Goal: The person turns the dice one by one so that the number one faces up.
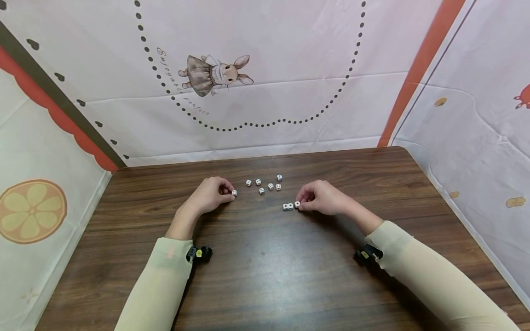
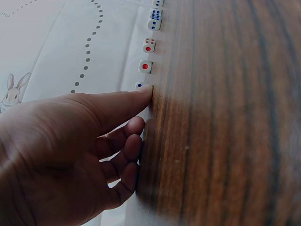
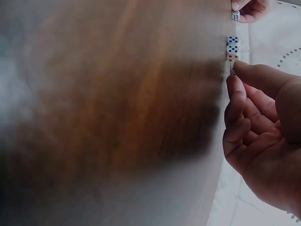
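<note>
My left hand (image 1: 210,195) pinches a white die (image 1: 234,193) at the tabletop, left of the other dice. In the left wrist view the thumb covers part of that die (image 2: 140,86). On the right, my right hand (image 1: 323,197) pinches another die (image 1: 297,204) between thumb and fingertips; the right wrist view shows only a sliver of it. Just left of that die, two dice (image 1: 287,207) sit side by side, touching. Farther back between the hands lie several loose dice (image 1: 262,191), spaced apart, with one die (image 1: 279,177) at the rear.
The dark wood-grain table (image 1: 265,266) reaches back to a printed cloth wall (image 1: 290,92) with a rabbit figure. Cloth panels also stand at the left and right sides. A dark strapped device (image 1: 200,253) is on the left wrist and another (image 1: 367,253) on the right.
</note>
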Tool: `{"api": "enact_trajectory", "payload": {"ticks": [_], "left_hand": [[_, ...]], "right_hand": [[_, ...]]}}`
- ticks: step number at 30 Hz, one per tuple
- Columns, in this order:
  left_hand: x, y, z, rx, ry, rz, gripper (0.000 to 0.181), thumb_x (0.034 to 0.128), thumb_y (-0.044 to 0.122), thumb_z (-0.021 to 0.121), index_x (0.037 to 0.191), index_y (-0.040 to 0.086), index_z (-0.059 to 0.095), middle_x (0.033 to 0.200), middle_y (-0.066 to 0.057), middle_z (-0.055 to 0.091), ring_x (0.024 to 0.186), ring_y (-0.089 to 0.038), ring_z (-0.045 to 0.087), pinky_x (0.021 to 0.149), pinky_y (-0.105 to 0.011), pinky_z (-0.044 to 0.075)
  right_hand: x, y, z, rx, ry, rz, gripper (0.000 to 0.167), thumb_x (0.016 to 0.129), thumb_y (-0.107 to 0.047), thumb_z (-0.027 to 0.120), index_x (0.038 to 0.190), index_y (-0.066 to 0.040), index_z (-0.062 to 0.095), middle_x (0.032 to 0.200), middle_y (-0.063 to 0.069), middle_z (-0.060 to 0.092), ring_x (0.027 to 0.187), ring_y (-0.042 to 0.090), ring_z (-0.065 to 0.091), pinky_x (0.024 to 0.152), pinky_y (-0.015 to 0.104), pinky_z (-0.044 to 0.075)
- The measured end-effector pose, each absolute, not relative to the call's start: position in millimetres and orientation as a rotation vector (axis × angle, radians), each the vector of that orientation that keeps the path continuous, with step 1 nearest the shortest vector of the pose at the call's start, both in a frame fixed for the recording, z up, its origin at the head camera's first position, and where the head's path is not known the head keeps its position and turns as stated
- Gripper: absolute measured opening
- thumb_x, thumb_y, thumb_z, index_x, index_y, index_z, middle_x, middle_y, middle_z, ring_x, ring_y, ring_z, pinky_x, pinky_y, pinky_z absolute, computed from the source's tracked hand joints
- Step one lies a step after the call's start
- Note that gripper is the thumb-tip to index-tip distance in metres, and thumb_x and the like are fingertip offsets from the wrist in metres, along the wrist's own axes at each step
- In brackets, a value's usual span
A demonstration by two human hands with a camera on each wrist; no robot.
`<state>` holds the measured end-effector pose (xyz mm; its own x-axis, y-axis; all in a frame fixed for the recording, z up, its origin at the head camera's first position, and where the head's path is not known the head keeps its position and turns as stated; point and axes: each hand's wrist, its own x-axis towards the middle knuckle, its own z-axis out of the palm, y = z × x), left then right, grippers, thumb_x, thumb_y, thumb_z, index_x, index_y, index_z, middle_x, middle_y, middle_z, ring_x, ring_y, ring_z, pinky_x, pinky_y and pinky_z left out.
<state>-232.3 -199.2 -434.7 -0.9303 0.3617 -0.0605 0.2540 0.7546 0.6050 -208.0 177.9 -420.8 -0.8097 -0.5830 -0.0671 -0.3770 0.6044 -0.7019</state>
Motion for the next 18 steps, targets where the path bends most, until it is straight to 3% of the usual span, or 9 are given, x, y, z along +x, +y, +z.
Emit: {"api": "enact_trajectory", "payload": {"ticks": [18], "left_hand": [[-232.6,-199.5,-436.3,0.503,2.787,0.918,0.009,0.095,0.015,0.082,0.099,0.011,0.076,0.09,-0.002,0.067,0.085,-0.019,0.059,0.08,-0.037,0.047]], "right_hand": [[-207.3,172.4,-424.9,-0.753,2.562,-1.003,0.008,0.089,-0.011,0.085,0.092,-0.013,0.079,0.077,-0.009,0.07,0.073,0.01,0.062,0.068,0.028,0.048]]}}
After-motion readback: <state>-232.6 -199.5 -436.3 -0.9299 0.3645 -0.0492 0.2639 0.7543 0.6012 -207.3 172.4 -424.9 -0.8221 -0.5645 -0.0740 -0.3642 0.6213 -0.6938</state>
